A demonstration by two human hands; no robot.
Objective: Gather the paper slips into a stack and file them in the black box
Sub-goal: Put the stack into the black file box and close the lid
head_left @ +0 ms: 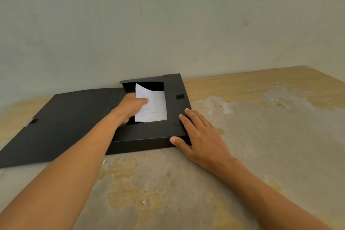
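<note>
left hand grips white paper slip stack inside flat black cardboard box; right hand open, flat on box's near-right corner.

Two bare forearms, no sleeves in view. Left hand and right hand: no rings, watch or bands visible at either wrist; nails short and unpainted where they show, at the right hand's thumb and fingertips.
</note>
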